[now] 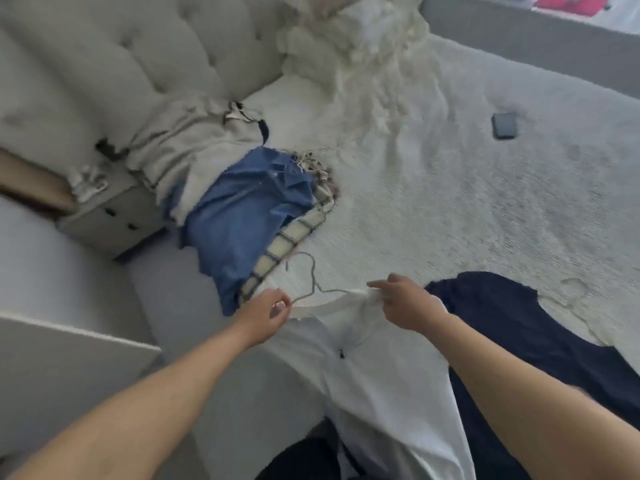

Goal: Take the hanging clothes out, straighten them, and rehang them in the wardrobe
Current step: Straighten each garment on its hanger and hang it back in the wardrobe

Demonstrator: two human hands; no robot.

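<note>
A white shirt (374, 375) is spread on the bed (485, 202), at the near edge. A thin wire hanger (313, 282) is partly tucked inside its neck, and the hook is seen poking out above the collar. The left end of the hanger is pinched by the left hand (268, 315), with the fingers curled round the wire. The collar of the white shirt is gripped by the right hand (405, 303), while one finger is held out straight. A dark navy garment (519, 323) is laid just beside the white shirt, on the right. Farther up the bed, a blue shirt (242, 216) is piled on a checked cloth (294, 237), next to a grey garment (187, 147). A dark phone (505, 125) is left on the bed, well apart from the clothes. A heap of cream bedding (356, 46) is bunched by the grey headboard (121, 57).
</note>
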